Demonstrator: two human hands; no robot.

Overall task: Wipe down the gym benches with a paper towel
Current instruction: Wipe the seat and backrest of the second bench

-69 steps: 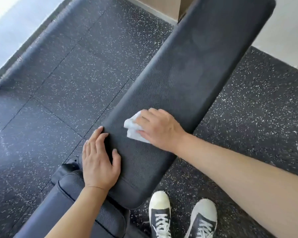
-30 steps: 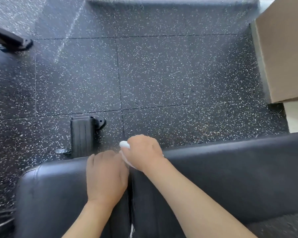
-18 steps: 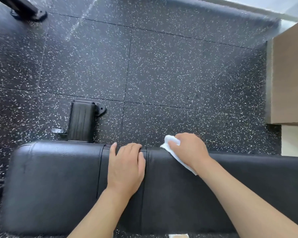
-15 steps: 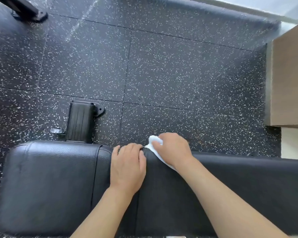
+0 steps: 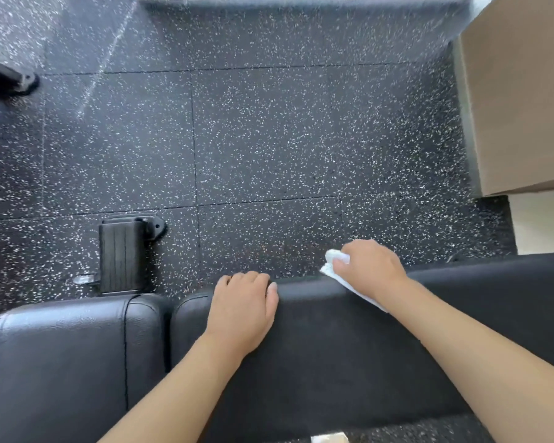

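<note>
Towel (image 5: 335,269): white, crumpled, on far edge of bench pad (image 5: 349,340), at about 2 o'clock from frame centre; part bunched under the fingers, a flap trailing back along the pad beneath the wrist. Right hand (image 5: 370,270): fingers curled over the towel, pressing it onto the pad edge. Left hand (image 5: 242,310): at 9 o'clock from the towel, palm flat on pad, fingers bent over the far edge, thumb alongside; holds nothing else. Seat pad (image 5: 61,362): glossy black, at 9 o'clock from the left hand, narrow gap between pads. Bench foot (image 5: 120,255): on speckled floor (image 5: 269,139), at 12 o'clock of seat pad. Tan cabinet (image 5: 522,97): at 2 o'clock, well apart.
</note>
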